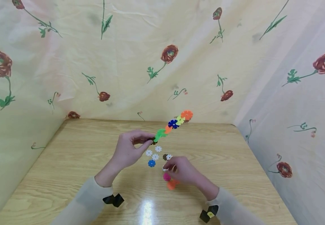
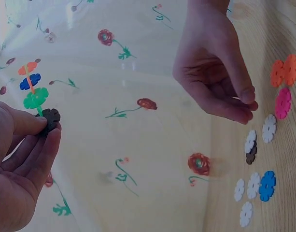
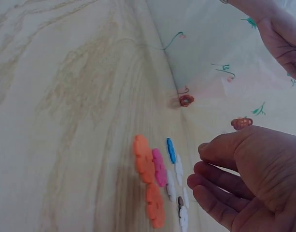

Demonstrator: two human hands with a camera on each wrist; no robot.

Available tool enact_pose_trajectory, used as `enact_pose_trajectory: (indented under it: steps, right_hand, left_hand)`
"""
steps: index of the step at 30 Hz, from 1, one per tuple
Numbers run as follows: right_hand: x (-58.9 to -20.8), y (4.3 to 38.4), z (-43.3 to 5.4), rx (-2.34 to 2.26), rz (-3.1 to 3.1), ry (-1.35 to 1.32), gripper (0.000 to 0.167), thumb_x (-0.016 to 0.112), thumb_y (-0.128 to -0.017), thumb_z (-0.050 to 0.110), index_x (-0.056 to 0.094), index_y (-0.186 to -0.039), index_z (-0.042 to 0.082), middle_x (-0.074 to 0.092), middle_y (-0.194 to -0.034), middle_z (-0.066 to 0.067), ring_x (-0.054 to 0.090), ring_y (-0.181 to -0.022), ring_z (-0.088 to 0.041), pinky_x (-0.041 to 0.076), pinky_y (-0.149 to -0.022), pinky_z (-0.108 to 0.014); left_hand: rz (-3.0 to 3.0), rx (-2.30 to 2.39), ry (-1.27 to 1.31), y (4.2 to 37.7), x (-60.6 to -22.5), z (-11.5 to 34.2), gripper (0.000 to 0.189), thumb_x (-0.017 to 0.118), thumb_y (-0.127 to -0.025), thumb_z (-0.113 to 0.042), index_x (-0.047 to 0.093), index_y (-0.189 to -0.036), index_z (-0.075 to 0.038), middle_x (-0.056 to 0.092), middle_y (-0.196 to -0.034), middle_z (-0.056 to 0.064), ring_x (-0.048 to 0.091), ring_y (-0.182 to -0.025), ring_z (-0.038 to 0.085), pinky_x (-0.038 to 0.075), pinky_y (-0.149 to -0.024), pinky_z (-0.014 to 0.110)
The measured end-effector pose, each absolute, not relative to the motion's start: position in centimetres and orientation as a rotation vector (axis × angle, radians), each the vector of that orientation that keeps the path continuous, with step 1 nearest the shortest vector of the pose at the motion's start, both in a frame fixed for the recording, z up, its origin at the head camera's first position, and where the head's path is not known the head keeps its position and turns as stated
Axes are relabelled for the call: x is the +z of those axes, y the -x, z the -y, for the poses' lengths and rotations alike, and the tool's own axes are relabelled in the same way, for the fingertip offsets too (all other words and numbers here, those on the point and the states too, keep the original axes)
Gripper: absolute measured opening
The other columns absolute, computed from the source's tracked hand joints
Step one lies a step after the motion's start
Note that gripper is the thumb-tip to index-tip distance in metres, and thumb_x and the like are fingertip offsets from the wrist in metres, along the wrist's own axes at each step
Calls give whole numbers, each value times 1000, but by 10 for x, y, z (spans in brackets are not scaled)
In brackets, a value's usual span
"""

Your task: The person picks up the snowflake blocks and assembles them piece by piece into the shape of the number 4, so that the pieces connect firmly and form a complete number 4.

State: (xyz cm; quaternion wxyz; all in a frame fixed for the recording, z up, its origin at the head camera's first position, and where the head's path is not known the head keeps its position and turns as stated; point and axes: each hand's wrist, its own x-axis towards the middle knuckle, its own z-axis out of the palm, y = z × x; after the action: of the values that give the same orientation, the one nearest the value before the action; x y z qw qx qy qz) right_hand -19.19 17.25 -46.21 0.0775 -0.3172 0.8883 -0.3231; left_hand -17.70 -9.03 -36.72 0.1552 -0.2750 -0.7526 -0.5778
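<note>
My left hand [image 1: 128, 150] pinches a dark brown notched disc [image 2: 51, 118] between thumb and fingers, above the table. That disc ends a slanting chain of interlocked snowflake discs: green [image 1: 160, 134], orange [image 1: 168, 129], dark blue [image 1: 173, 124], yellow [image 1: 180, 120] and a far orange one [image 1: 187, 115]. My right hand [image 1: 183, 170] hovers over loose discs, fingers loosely bent and nothing between them in the right wrist view. Beneath and around it lie a pink disc [image 2: 283, 103], orange discs [image 3: 155, 205] and a white disc [image 2: 269, 128].
On the wooden table [image 1: 81, 156], several white discs [image 1: 155, 157] lie by a blue disc [image 1: 151, 163]. A white disc [image 2: 250, 141] overlaps a brown disc [image 2: 251, 155]. Flower-patterned cloth [image 1: 128, 62] rises behind the table and along its sides.
</note>
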Motion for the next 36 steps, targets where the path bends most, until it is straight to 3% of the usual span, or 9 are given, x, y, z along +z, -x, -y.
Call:
enact_pose_trajectory:
  steps: [5,17,22,36]
  right_hand:
    - [-468,190,-168,-932,-2639,926,10,80,-95,11,81,-103,7,77,-93,3,65,-82,-1,59,-74,-20]
    - [-479,183,-153,-665,-2729,1176,7,79,-94,10,81,-101,13,76,-93,4,60,-82,-1,53,-74,-18]
    - [-479,181,-152,-678,-2732,1118,9,79,-94,10,81,-102,12,73,-95,3,57,-80,-1,50,-70,-15]
    - [-472,181,-153,-657,-2670,1105,10,81,-93,10,80,-103,12,70,-95,4,55,-80,0,51,-70,-14]
  left_hand:
    - [2161,-1652,782,177,-368,90,19,79,-92,4,82,-109,-4,81,-101,11,80,-88,24,68,-81,34]
    - [2184,-1628,779,178,-369,89,20,79,-92,4,82,-111,-4,81,-102,11,80,-89,21,67,-81,33]
    - [2192,-1621,782,179,-369,89,20,79,-93,3,82,-111,-4,81,-103,10,80,-90,21,66,-81,26]
    - [2188,-1637,778,180,-370,90,19,79,-93,2,82,-110,-4,81,-103,10,80,-89,21,65,-81,24]
